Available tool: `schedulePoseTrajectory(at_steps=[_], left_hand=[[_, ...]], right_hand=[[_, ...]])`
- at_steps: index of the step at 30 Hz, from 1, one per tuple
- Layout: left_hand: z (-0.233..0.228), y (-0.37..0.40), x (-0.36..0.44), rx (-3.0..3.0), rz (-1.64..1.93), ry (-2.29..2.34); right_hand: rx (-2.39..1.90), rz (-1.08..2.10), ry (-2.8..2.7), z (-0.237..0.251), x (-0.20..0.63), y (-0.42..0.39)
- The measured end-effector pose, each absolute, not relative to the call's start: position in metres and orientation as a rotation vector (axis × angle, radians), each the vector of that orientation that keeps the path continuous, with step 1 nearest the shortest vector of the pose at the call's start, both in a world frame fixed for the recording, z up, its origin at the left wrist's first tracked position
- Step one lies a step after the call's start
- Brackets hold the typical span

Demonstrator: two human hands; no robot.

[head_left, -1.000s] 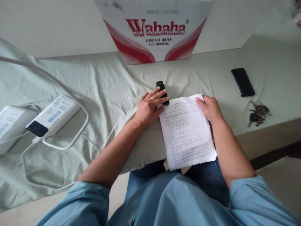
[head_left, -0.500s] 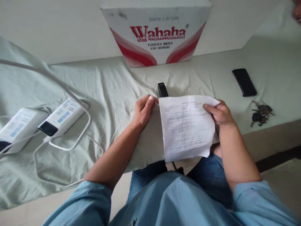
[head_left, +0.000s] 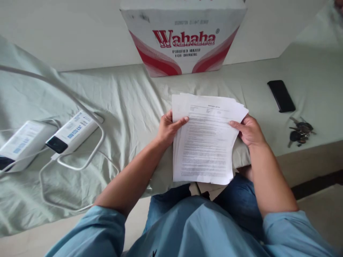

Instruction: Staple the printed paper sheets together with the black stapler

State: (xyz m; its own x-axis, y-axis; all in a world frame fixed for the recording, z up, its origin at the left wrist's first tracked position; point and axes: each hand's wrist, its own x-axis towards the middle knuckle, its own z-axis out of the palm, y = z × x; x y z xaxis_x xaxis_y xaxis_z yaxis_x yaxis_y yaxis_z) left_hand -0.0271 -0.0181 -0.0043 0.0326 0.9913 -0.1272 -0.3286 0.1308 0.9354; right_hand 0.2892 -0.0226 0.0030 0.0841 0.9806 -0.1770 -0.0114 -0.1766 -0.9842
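Note:
Several printed sheets of paper (head_left: 207, 142) lie in a slightly fanned stack between my hands, over the cloth's front edge and above my lap. My left hand (head_left: 170, 125) grips the stack's left edge, thumb on top and fingers underneath. On the upper right edge, my right hand (head_left: 249, 129) pinches the sheets, thumb on the front, its other fingers partly hidden behind. The top sheet carries a heading and lines of small text, and its lower edge curls a little.
A Wahaha water carton (head_left: 184, 43) stands against the wall behind the papers. To the right lie a black phone (head_left: 281, 95) and a bunch of keys (head_left: 301, 132). Two white power banks (head_left: 73, 134) with cables (head_left: 103, 139) rest at left on the pale green cloth (head_left: 128, 107).
My left hand has moved onto the left edge of the papers, thumb over them. The sheets now lie flatter and fanned out, covering the black object that showed behind them.

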Motion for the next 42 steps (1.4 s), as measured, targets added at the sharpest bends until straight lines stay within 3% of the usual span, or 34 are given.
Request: schedulePoseTrajectory(at_steps=[14, 22, 32, 42], left_hand=[[-0.012, -0.023, -0.019, 0.673, 1.009, 0.800], [-0.019, -0.016, -0.024, 0.682, 1.176, 0.902], [-0.014, -0.014, -0.033, 0.873, 1.039, 0.805], [-0.014, -0.016, -0.031, 0.761, 0.921, 0.696]], right_hand=[[-1.455, 0.856, -1.151, 0.005, 0.299, -0.025], [-1.450, 0.880, -1.065, 0.006, 0.294, -0.027], [-1.513, 0.900, -0.983, 0.008, 0.328, -0.021], [-1.401, 1.043, -0.948, 0.007, 0.287, -0.027]])
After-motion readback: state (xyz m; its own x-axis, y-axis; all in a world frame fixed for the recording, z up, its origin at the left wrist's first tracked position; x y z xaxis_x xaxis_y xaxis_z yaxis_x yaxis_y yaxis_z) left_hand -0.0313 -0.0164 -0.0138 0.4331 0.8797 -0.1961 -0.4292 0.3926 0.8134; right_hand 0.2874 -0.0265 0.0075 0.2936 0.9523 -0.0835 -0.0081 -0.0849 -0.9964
